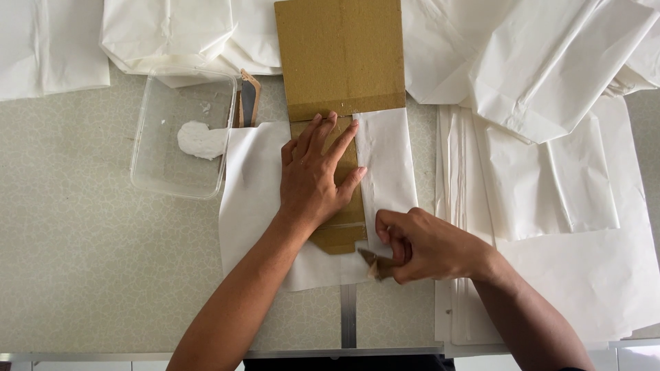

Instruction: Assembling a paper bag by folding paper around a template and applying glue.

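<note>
Around the work, folded white paper bags (550,75) are lying piled along the far edge and right side of the pale patterned table (82,261), and a stack of flat white sheets (584,275) is sitting under the right forearm. Left of center a clear plastic tub (180,134) is holding a white lump of paste (201,140); a small tool with a dark blade (248,99) is leaning at its right wall. Nothing is blocking the middle. There a white paper sheet (256,185) is lying flat, wrapping around a brown cardboard board (340,55) whose long axis is running straight away from the person, far end sticking out past the paper. The board is stiff and grainy, the paper thin and creased. The left hand (313,182) is pressing flat on it, fingers spread, gripping nothing. The right hand (430,244) is pinching a small brown scraper (375,263) at the paper's near right edge.
</note>
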